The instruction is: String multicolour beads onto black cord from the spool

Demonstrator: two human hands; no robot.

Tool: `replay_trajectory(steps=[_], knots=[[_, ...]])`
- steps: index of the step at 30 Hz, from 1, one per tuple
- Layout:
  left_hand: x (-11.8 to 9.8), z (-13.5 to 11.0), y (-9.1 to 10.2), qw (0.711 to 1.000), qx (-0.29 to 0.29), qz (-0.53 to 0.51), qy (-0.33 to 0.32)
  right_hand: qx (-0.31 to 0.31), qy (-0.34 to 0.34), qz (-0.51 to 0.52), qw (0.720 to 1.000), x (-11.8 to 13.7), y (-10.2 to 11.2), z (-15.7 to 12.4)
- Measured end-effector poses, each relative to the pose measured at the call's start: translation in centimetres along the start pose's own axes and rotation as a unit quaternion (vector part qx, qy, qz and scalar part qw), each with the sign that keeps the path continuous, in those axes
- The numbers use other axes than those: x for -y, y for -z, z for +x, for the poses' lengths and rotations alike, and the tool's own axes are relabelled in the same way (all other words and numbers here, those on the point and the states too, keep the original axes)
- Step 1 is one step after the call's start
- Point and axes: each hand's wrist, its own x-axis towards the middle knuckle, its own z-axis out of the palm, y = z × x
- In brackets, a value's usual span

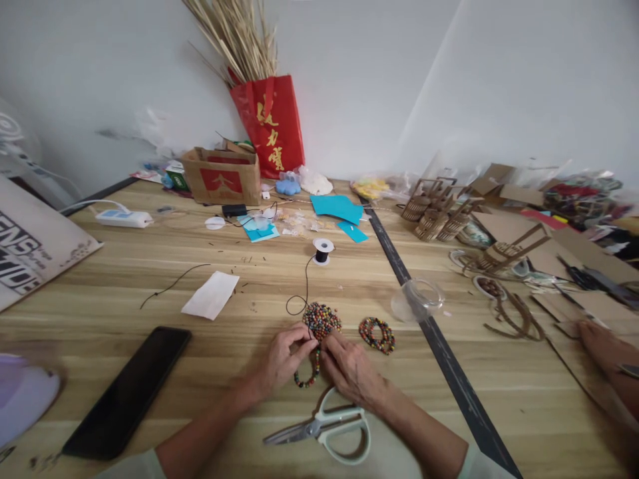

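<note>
My left hand point(283, 359) and my right hand point(349, 367) rest close together on the wooden table, fingers pinched at a black cord. A short strand of coloured beads point(307, 380) hangs in a curve between them. Just beyond my fingertips lies a pile of loose coloured beads point(322, 319). The cord runs from there up to a small spool of black thread point(322, 250). A finished beaded bracelet point(377, 334) lies to the right of the pile. White-handled scissors point(324, 429) lie between my forearms.
A black phone point(130, 389) lies at left, a white paper slip point(210, 295) beyond it. A clear plastic lid point(417, 299) sits right of the beads. Another person's hand point(606, 349) works among cardboard pieces at far right. A red bag point(269, 123), box and power strip stand behind.
</note>
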Motion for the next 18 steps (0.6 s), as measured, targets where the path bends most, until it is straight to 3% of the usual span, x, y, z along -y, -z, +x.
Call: replay_trajectory(steps=[7, 10, 18], knots=[[-0.2, 0.2, 0.0, 0.97, 0.043, -0.196, 0.137, -0.011, 0.002, -0.003, 1.0, 0.2, 0.1, 0.2], [0.1, 0.2, -0.2, 0.952, 0.053, -0.259, 0.151, -0.012, 0.006, 0.004, 1.0, 0.6, 0.4, 0.3], [-0.5, 0.2, -0.4, 0.968, 0.046, -0.205, 0.136, 0.006, -0.023, -0.038, 0.999, 1.6, 0.8, 0.9]])
